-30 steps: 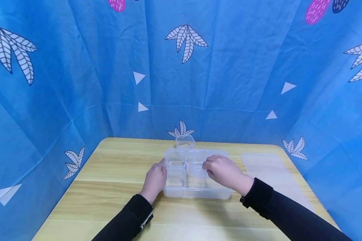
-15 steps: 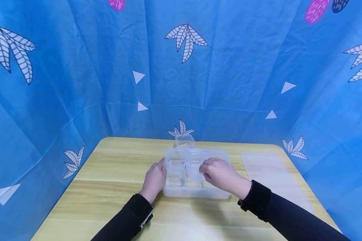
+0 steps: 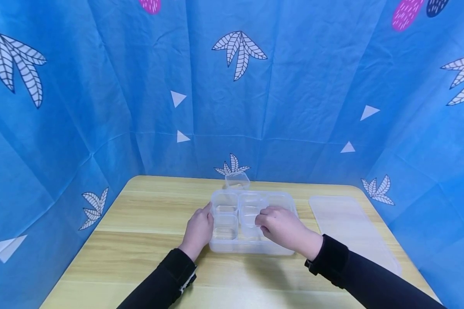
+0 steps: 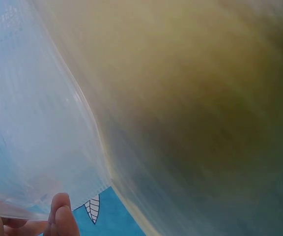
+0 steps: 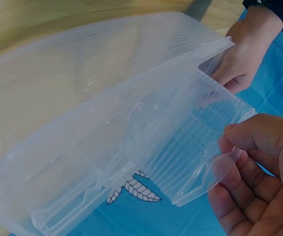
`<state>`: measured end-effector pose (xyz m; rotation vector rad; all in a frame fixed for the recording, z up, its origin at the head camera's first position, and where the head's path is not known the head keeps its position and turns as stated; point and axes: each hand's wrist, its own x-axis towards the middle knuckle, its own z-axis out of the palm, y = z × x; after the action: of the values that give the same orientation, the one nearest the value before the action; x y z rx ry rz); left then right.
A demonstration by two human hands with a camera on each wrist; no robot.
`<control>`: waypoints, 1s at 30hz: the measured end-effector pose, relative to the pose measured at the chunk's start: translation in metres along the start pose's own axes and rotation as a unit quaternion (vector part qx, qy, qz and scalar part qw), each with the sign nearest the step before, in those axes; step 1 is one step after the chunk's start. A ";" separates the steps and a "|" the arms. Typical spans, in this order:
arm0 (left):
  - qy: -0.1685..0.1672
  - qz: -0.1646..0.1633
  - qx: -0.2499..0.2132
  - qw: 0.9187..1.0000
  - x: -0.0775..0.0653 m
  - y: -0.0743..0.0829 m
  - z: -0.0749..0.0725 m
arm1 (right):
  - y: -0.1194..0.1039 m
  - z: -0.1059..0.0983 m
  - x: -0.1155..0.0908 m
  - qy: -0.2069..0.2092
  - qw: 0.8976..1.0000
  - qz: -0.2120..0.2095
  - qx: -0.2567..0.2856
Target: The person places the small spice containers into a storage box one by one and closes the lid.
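A large clear plastic storage box (image 3: 239,247) sits on the table in the head view. My left hand (image 3: 198,231) grips its left wall; in the left wrist view fingertips (image 4: 63,216) show at the edge of the box. My right hand (image 3: 281,227) is over the middle of the box and pinches the rim of a small clear plastic container (image 5: 195,147) between thumb and fingers. In the right wrist view that container looks tilted. Two small containers stand in the left half, one at the back (image 3: 225,201) and one in front (image 3: 225,227). See-through plastic blurs the edges.
Another small clear container (image 3: 237,182) stands behind the box. A flat translucent lid (image 3: 352,223) lies on the table to the right. Blue patterned cloth (image 3: 232,111) hangs round the wooden table (image 3: 147,240) at the back and sides.
My right hand has shifted slightly left and toward the front, with the small container lower in the box. My left hand stays on the left wall.
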<state>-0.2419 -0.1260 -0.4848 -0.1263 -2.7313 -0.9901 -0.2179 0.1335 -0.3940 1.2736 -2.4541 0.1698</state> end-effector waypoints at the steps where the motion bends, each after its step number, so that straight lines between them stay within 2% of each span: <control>1: 0.000 0.000 -0.001 1.000 0.000 0.000 0.000 | 0.000 0.001 0.000 0.000 1.000 -0.001 0.001; 9: 0.000 -0.004 0.000 1.000 0.000 0.000 -0.001 | 0.000 0.010 0.001 0.005 1.000 -0.010 0.012; 22: -0.003 -0.008 -0.004 1.000 0.000 0.002 -0.001 | -0.001 0.023 0.000 -0.027 0.999 0.005 0.033; 30: -0.009 -0.010 -0.002 1.000 0.000 0.001 0.000 | -0.003 0.027 -0.001 -0.027 0.999 0.005 0.036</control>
<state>-0.2415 -0.1259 -0.4842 -0.1094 -2.7536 -1.0037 -0.2224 0.1255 -0.4195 1.3136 -2.5216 0.2315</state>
